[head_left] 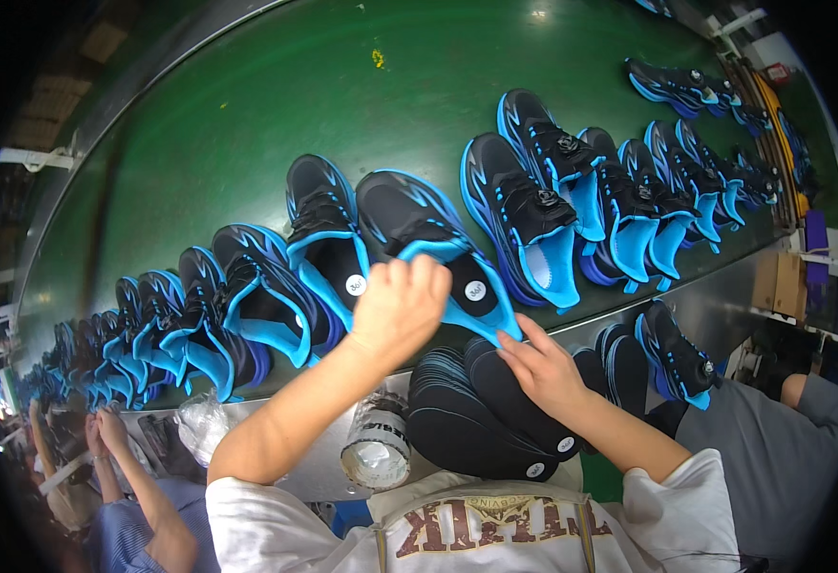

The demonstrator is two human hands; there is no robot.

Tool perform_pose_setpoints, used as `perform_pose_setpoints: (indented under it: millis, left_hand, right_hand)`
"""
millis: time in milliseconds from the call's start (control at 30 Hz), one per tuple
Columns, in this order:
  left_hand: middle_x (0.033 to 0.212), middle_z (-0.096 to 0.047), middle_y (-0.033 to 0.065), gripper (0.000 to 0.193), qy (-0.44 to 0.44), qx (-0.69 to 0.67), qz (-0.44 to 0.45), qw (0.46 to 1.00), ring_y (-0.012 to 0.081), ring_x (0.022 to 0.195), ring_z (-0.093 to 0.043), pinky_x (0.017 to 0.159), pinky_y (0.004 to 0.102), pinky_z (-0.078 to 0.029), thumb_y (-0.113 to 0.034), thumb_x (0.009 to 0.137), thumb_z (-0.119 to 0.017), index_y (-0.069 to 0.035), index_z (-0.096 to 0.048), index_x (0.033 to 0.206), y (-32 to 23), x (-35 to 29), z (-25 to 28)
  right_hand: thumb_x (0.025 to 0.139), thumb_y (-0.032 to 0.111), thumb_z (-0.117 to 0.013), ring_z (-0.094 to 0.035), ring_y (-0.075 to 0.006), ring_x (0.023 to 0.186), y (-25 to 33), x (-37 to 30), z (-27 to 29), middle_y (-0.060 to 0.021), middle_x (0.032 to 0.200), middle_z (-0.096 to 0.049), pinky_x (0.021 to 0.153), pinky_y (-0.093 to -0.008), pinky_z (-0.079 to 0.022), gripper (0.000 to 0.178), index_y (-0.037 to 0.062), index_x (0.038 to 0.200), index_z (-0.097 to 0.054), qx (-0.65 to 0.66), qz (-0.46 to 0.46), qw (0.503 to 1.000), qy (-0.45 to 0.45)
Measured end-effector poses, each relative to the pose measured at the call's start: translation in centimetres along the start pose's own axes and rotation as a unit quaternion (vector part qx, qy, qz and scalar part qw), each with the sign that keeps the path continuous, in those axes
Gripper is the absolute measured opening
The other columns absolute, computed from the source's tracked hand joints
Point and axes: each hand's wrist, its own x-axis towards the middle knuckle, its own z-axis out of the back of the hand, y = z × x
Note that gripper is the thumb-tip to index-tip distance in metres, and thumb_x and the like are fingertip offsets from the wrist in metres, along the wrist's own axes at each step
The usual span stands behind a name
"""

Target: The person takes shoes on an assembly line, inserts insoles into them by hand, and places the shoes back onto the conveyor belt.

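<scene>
A black shoe with bright blue lining and trim (404,208) lies on the green table in front of me, its toe pointing away. Fingers curled, my left hand (402,304) grips the near side of its collar, covering part of the opening. My right hand (545,368) holds the heel edge between thumb and fingers. Inside the shoe sits a dark insole (471,277) with a round white label. Just left stands a matching shoe (318,205), also with a labelled insole. Below my hands, black insoles (466,411) lie in fanned stacks.
Rows of matching shoes (185,291) run along the green table (247,95) on both sides. A clear roll of tape (378,444) and a crumpled plastic bag (204,420) lie near its edge. Other people's arms (142,468) are at the left; a seated person in grey (763,449) is at the right.
</scene>
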Motion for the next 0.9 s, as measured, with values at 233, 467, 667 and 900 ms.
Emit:
perform_pose_setpoints:
  millis: [233, 467, 667, 900]
  left_hand:
    - [0.071, -0.054, 0.0184, 0.013, 0.026, -0.230, 0.201, 0.952, 0.0338, 0.067, -0.055, 0.062, 0.0407, -0.045, -0.013, 0.080, -0.050, -0.001, -0.048, 0.075, 4.6, 3.4, 0.5]
    - [0.085, -0.061, 0.0075, 0.014, -0.103, -0.799, 0.368, 0.464, 0.0061, 0.045, -0.032, 0.041, 0.0208, -0.024, -0.014, 0.085, -0.044, -0.009, -0.047, 0.072, 6.5, 3.2, 5.3]
    - [0.063, -0.041, -0.0015, 0.014, -0.140, -0.815, 0.376, 0.419, 0.0068, 0.047, -0.034, 0.043, 0.0213, -0.027, -0.014, 0.084, -0.048, -0.008, -0.044, 0.072, 0.8, 4.7, 6.0]
    - [0.068, -0.051, 0.0023, 0.011, 0.063, -0.773, 0.293, 0.560, 0.0041, 0.052, -0.035, 0.043, 0.0209, -0.029, -0.010, 0.080, -0.048, -0.004, -0.043, 0.071, -5.2, 5.1, 1.2]
  right_hand:
    - [0.079, 0.015, -0.060, -0.048, -0.0387, 0.104, 3.7, 3.7, -1.1, -0.0229, 0.115, -0.045, 0.086, -0.0419, -0.042, 0.031, 0.0051, 0.108, -0.055, -0.023, 0.004, 0.998, -0.052]
    - [0.065, 0.039, -0.069, -0.047, -0.0301, 0.096, 6.4, -8.6, 2.4, -0.0162, 0.108, -0.047, 0.082, -0.0419, -0.037, 0.049, 0.0049, 0.096, -0.054, -0.071, -0.026, 0.988, 0.135]
    - [0.056, 0.042, -0.072, -0.046, -0.0313, 0.099, 6.4, -12.9, 2.3, -0.0175, 0.111, -0.046, 0.088, -0.0429, -0.034, 0.067, 0.0039, 0.107, -0.050, -0.129, -0.022, 0.983, 0.127]
    - [0.070, 0.017, -0.061, -0.048, -0.0286, 0.095, 6.1, -12.9, 3.1, -0.0146, 0.104, -0.047, 0.080, -0.0366, -0.043, 0.053, 0.0235, 0.121, -0.050, -0.153, 0.068, 0.986, -0.018]
